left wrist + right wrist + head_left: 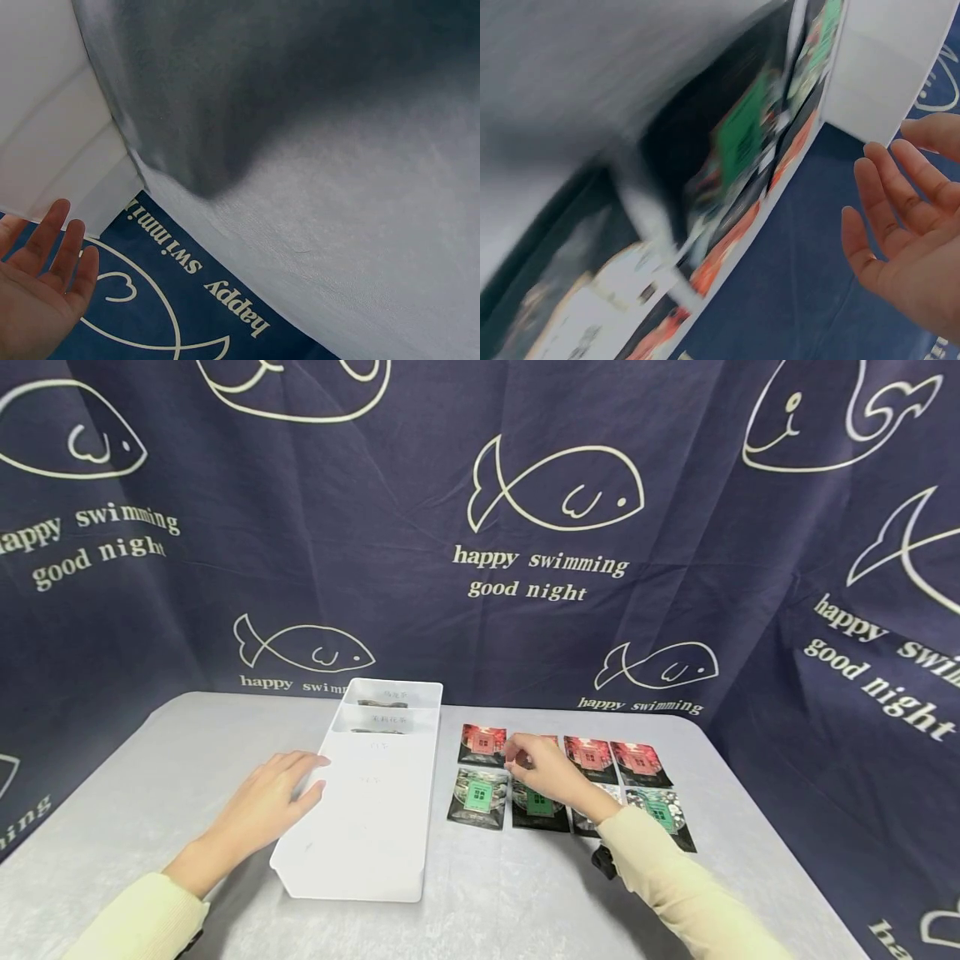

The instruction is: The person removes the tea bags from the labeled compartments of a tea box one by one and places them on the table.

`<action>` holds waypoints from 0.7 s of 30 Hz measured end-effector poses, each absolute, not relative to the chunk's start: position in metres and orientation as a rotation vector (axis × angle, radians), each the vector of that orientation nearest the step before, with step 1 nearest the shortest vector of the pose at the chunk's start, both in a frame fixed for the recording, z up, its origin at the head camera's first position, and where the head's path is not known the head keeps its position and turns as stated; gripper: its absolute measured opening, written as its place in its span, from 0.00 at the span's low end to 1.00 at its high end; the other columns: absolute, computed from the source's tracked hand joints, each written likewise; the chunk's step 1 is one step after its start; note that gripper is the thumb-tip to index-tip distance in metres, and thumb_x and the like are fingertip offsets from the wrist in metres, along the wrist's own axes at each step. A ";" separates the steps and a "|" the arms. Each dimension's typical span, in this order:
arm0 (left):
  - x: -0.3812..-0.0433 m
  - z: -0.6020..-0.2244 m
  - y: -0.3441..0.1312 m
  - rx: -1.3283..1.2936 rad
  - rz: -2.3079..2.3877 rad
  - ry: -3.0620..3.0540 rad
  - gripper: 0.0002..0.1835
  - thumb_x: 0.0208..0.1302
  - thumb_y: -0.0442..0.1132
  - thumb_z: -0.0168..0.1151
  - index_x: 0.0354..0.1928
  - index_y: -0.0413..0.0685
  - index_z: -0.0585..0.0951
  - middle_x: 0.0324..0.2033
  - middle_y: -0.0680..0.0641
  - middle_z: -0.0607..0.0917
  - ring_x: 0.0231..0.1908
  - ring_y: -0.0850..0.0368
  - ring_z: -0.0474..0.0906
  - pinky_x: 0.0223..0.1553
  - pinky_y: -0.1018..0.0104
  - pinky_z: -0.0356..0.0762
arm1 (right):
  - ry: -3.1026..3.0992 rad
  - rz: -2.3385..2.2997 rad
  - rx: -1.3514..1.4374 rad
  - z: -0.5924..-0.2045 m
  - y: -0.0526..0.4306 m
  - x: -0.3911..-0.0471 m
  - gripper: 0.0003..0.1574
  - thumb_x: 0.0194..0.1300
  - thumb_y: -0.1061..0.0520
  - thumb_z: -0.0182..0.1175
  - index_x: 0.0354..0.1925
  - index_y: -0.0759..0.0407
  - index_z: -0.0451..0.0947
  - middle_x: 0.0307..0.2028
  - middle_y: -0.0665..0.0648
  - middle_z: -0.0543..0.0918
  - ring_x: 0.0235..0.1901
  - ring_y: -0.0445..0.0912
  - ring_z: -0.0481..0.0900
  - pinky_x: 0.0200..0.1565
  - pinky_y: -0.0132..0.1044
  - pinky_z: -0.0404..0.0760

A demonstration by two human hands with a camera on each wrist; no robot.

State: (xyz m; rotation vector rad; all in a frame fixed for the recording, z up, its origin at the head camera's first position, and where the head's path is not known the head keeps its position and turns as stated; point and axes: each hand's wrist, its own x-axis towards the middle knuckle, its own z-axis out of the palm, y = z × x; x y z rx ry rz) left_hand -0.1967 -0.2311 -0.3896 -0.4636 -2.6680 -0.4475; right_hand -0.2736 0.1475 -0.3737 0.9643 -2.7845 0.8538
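Observation:
A long white compartment box (pixel 360 835) stands on the table, with handwritten labels on its dividers. Dark packets (pixel 382 703) show in its two rear slots. My left hand (pixel 258 802) is at the box's left side, fingers extended along the edge. Right of the box lie flat tea packets in two rows: red-labelled ones (pixel 483 743) behind, green-labelled ones (pixel 480 797) and a whitish one (pixel 587 821) in front. Over the second column hovers my right hand (pixel 551 768), partly covering its red packet. Loosely bent fingers (pixel 896 202) hold nothing in the right wrist view.
A grey cloth covers the table (pixel 480 902). Dark blue curtains (pixel 420 568) with fish drawings rise behind it and on both sides. Something small and black (pixel 604 862) sits at the right wrist.

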 end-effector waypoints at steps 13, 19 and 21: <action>-0.196 -0.389 -0.231 -0.476 -0.454 -2.651 0.15 0.59 0.41 0.55 0.47 0.44 0.78 0.45 0.43 0.81 0.48 0.43 0.75 0.49 0.46 0.71 | -2.666 0.713 1.096 -0.364 0.099 -0.282 0.07 0.58 0.62 0.58 0.38 0.59 0.76 0.34 0.54 0.81 0.34 0.43 0.78 0.37 0.33 0.79; -0.197 -0.390 -0.231 -0.484 -0.456 -2.645 0.15 0.59 0.41 0.55 0.47 0.44 0.78 0.45 0.43 0.81 0.48 0.43 0.75 0.50 0.47 0.71 | -2.632 0.665 1.139 -0.353 0.081 -0.287 0.09 0.59 0.61 0.57 0.40 0.61 0.76 0.34 0.54 0.81 0.34 0.44 0.78 0.37 0.34 0.79; -0.197 -0.390 -0.231 -0.483 -0.455 -2.646 0.15 0.59 0.41 0.55 0.47 0.44 0.78 0.45 0.43 0.81 0.48 0.43 0.75 0.50 0.47 0.70 | -2.630 0.641 1.145 -0.350 0.074 -0.289 0.09 0.59 0.61 0.57 0.40 0.61 0.76 0.34 0.54 0.80 0.35 0.45 0.78 0.37 0.34 0.78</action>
